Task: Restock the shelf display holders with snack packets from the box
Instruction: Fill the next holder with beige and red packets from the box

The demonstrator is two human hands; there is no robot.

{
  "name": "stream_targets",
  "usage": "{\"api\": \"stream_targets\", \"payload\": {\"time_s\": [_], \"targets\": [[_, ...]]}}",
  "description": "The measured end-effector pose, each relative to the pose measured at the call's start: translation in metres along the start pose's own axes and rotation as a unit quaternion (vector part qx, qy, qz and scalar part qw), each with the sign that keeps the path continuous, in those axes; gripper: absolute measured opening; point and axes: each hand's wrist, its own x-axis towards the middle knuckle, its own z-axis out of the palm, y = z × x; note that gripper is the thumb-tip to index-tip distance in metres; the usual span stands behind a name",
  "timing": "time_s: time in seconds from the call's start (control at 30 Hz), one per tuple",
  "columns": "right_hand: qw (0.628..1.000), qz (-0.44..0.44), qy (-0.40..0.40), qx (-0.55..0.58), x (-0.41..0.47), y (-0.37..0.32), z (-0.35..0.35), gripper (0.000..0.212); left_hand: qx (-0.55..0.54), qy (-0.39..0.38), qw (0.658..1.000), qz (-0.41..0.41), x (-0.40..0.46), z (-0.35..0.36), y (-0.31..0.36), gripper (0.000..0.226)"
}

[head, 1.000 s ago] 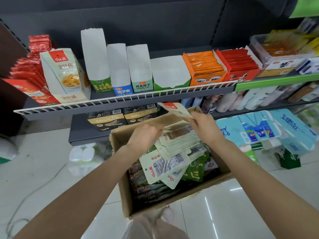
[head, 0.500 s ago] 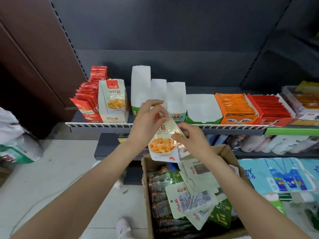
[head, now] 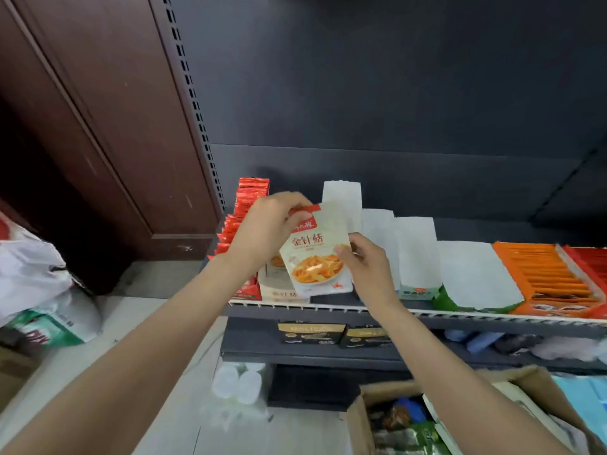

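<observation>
While gripped by both hands, packet above shelf edge.

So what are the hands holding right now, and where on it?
A snack packet: the left hand pinches its top left corner, the right hand grips its right edge.

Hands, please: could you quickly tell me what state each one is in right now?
Left hand: grips the top of the snack packet.
Right hand: pinches the same packet's right edge.
</observation>
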Motion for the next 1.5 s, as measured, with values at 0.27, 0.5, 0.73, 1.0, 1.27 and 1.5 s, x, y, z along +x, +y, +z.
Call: {"api": "stream_targets", "payload": {"time_s": [0.27, 0.5, 0.73, 1.0, 1.27, 1.5], "targets": [[0.995, 0.034, 0.044, -0.078, 0.055, 0.006, 0.056, 0.017, 0.056, -0.031, 0.997, 0.035, 0.054, -0.006, -0.061, 0.022], [0.965, 0.018, 0.091, -0.245, 0.071, 0.027, 0.069, 0.036, 0.128, -0.126, 0.981, 0.072, 0.059, 0.007, -0.090, 0.026], [0.977, 0.050, -0.008, -0.206, 0.088, 0.013, 0.065, 0.057, 0.152, -0.139, 0.978, 0.028, 0.061, 0.031, -0.103, 0.026], [0.956, 0.031, -0.010, -0.292, 0.101, 0.004, 0.067, 0.019, 0.128, -0.134, 0.983, -0.005, 0.055, 0.039, -0.107, 0.022], [0.935, 0.026, -0.063, -0.349, 0.082, 0.000, 0.059, 0.052, 0.174, -0.073, 0.981, 0.033, 0.039, 0.044, -0.093, 0.034], [0.964, 0.035, -0.021, -0.264, 0.008, 0.003, -0.015, 0.024, 0.117, -0.049, 0.986, 0.104, -0.002, 0.081, -0.030, 0.023]]}}
